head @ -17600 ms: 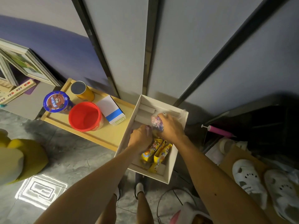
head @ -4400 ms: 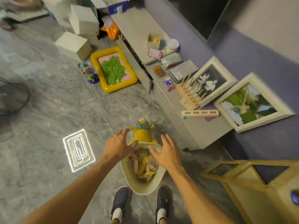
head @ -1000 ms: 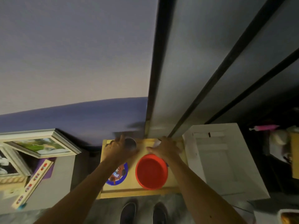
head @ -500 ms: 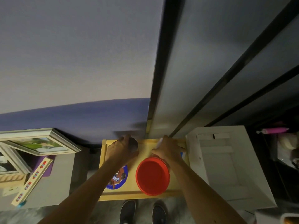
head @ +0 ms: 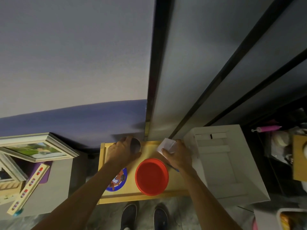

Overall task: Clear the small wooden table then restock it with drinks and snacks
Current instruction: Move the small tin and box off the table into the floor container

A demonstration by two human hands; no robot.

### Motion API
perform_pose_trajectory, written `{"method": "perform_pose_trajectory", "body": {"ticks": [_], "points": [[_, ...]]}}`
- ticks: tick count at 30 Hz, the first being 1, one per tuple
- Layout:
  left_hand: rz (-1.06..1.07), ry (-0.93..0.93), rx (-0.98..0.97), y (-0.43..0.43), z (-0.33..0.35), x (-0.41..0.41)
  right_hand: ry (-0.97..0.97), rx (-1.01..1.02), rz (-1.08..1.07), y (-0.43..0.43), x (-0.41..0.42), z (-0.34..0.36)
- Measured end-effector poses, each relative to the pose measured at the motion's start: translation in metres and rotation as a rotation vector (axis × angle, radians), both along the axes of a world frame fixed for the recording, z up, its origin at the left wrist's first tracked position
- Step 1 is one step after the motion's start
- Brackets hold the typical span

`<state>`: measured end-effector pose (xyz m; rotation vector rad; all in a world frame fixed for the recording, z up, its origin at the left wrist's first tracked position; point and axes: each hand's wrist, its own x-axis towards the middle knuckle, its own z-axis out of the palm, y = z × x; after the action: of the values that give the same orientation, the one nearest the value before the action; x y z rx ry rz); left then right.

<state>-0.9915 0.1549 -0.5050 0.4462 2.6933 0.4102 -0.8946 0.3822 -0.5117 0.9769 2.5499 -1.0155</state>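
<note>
Wooden table [head: 146, 198], top view. Left hand [head: 122, 154] curls round the can [head: 135, 145] at 11 o'clock; right hand [head: 179, 157] grips the tilted white carton [head: 166, 144] at 1 o'clock. Red tub [head: 152, 176] stands at 5 o'clock, blue-lidded cup [head: 120, 180] at 7 o'clock.

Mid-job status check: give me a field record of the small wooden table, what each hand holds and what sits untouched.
surface: small light wooden table against the wall
left hand: grips dark-topped round can, back left
right hand: grips white carton with blue trim, back right
untouched: red round plastic tub, centre front; blue-lidded round snack tub, front left, partly under the left forearm
beside table: white open box at its right end
lifted yet: cannot tell for can or carton
</note>
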Motion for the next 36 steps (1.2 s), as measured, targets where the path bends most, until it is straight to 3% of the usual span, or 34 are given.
{"method": "perform_pose_trajectory", "body": {"ticks": [16, 26, 36], "points": [[-0.032, 0.082, 0.097, -0.014, 0.074, -0.002, 0.175, 0.038, -0.117, 0.002, 0.022, 0.057], [-0.064, 0.171, 0.215, -0.045, 0.195, 0.023, 0.371, -0.048, -0.178, -0.022, 0.050, 0.199], [0.004, 0.347, 0.196, -0.096, 0.278, 0.108, 0.578, -0.038, -0.060, -0.052, 0.105, 0.292]]}}
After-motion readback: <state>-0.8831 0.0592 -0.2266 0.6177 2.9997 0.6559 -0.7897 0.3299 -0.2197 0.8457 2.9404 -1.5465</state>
